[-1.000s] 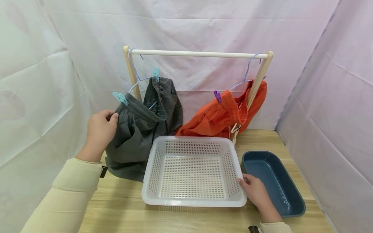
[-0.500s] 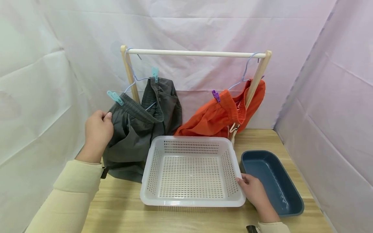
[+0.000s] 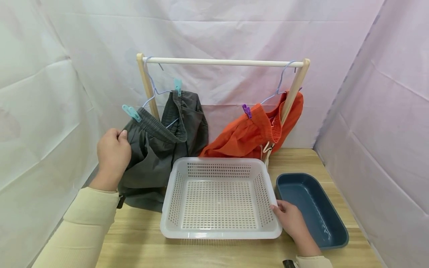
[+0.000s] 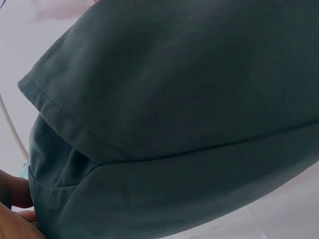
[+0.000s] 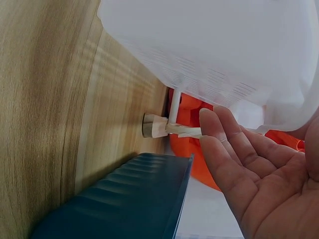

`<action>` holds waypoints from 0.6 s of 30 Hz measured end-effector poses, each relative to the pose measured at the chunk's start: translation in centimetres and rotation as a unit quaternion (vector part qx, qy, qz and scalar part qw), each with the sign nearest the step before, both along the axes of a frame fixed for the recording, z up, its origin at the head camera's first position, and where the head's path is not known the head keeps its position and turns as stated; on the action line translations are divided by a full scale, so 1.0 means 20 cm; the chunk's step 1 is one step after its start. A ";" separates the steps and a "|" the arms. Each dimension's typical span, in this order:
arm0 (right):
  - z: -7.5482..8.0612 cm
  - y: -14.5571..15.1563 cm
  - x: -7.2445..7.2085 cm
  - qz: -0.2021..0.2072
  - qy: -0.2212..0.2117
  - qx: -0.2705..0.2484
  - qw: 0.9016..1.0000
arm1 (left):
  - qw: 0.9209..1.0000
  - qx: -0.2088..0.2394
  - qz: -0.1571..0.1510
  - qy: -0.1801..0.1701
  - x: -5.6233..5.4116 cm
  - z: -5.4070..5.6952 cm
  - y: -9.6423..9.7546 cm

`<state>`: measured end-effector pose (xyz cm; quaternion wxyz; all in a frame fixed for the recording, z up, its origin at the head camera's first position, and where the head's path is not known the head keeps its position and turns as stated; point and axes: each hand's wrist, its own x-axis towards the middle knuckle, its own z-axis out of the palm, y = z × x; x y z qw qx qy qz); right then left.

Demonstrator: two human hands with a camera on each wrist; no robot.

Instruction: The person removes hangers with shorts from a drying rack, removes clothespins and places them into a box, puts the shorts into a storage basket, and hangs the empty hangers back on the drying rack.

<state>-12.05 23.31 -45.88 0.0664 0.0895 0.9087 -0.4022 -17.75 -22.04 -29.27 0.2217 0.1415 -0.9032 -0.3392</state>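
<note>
Dark grey elastic-waist bottoms point(image 3: 147, 160) hang on a light blue hanger point(image 3: 151, 83) at the left of the rack, held by two turquoise clothes pegs point(image 3: 132, 112). My left hand point(image 3: 114, 156) pinches their left side just below the waistband; in the left wrist view the grey cloth point(image 4: 174, 99) fills most of the picture. My right hand point(image 3: 293, 221) grips the right rim of a white perforated basket point(image 3: 221, 234), thumb on top and fingers beneath. The right wrist view shows the basket's underside point(image 5: 199, 50) raised off the table at an angle.
A wooden rack with a white bar point(image 3: 221, 62) stands behind the basket. Orange elastic-waist bottoms point(image 3: 241, 134) hang at its right with a purple peg point(image 3: 247, 111). A dark blue basin point(image 3: 311, 208) sits on the wooden table point(image 3: 187, 255). White cloth walls point(image 3: 378, 149) surround it.
My left hand has drawn the near side of the grey waistband and its peg slightly to the left. The right hand and basket hold their place; the head view has shifted a little.
</note>
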 end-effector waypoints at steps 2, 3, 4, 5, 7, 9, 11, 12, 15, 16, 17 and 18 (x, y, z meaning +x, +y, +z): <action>0.00 0.00 0.00 0.001 -0.001 0.001 1.000 | 1.000 -0.004 0.001 0.005 0.00 0.00 0.00; 0.00 0.00 0.00 0.001 -0.001 0.001 1.000 | 1.000 -0.006 0.001 0.006 0.00 0.00 0.00; 0.00 0.00 0.00 0.001 -0.001 0.001 1.000 | 1.000 -0.006 0.001 0.009 0.00 0.00 0.00; 0.00 0.00 0.00 0.002 -0.001 0.002 1.000 | 1.000 -0.008 0.001 0.012 0.00 0.00 -0.01; 0.00 0.00 0.00 0.002 0.000 0.003 1.000 | 1.000 -0.012 0.000 0.018 0.00 0.00 -0.01; 0.00 0.00 0.00 0.003 0.001 0.003 1.000 | 1.000 -0.014 -0.002 0.024 0.00 0.00 -0.01; 0.00 0.00 0.00 0.001 0.000 0.003 1.000 | 0.999 -0.018 -0.002 0.030 0.00 0.01 -0.01; 0.00 0.00 0.01 0.000 -0.001 0.002 1.000 | 0.999 -0.019 -0.002 0.033 0.01 0.02 -0.01; 0.00 0.00 0.00 0.001 -0.001 0.001 1.000 | 0.999 -0.023 -0.001 0.040 0.01 0.03 -0.02; 0.00 0.00 0.00 0.000 -0.003 0.000 1.000 | 0.999 -0.023 0.000 0.039 0.02 0.03 -0.02; 0.00 0.00 0.00 0.000 -0.002 0.000 1.000 | 0.999 -0.023 0.000 0.037 0.02 0.03 -0.02; 0.00 0.00 0.00 0.001 -0.002 0.000 1.000 | 0.999 -0.023 0.000 0.036 0.02 0.04 -0.02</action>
